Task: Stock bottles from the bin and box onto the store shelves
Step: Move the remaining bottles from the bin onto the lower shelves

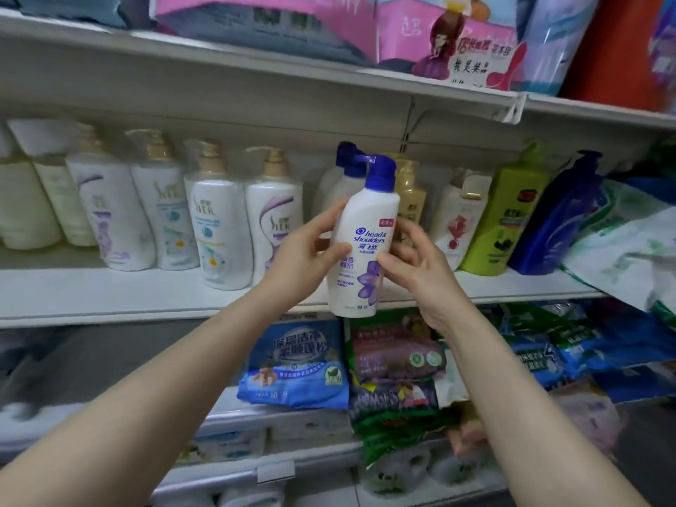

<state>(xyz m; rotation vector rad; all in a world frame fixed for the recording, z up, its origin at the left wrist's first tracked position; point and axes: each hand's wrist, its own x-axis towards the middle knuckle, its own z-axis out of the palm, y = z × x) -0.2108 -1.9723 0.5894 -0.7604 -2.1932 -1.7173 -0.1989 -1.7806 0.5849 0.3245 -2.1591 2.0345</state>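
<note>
We are holding one white shampoo bottle (pixel 360 250) with a blue pump top in the centre of the frame, nearly upright, with its top leaning slightly to the right. Its label is facing us. Our left hand (pixel 300 258) is gripping it from the left, with the thumb pressing on the front by the label and the fingers wrapping behind the body. Our right hand (pixel 417 272) is gripping it from the right, with the thumb lying on the purple flower print low on the label and the fingers curling round the far side. Both hands are closing on the same bottle. The bottle is hanging in front of the middle shelf (pixel 109 290), with its base level with the shelf's front edge.

Just behind its pump, two more blue-topped white bottles (pixel 344 177) are standing on that shelf. To the left a row of white bottles with gold pumps (pixel 219 221) is lining it. To the right a gold bottle (pixel 411 199), a green bottle (pixel 508 221) and a dark blue bottle (pixel 559 214) are standing. In the lower middle of the frame a blue pack (pixel 292 360) is lying on the shelf below. Along the top of the frame pink packs (pixel 274 27) are sitting on the upper shelf.
</note>
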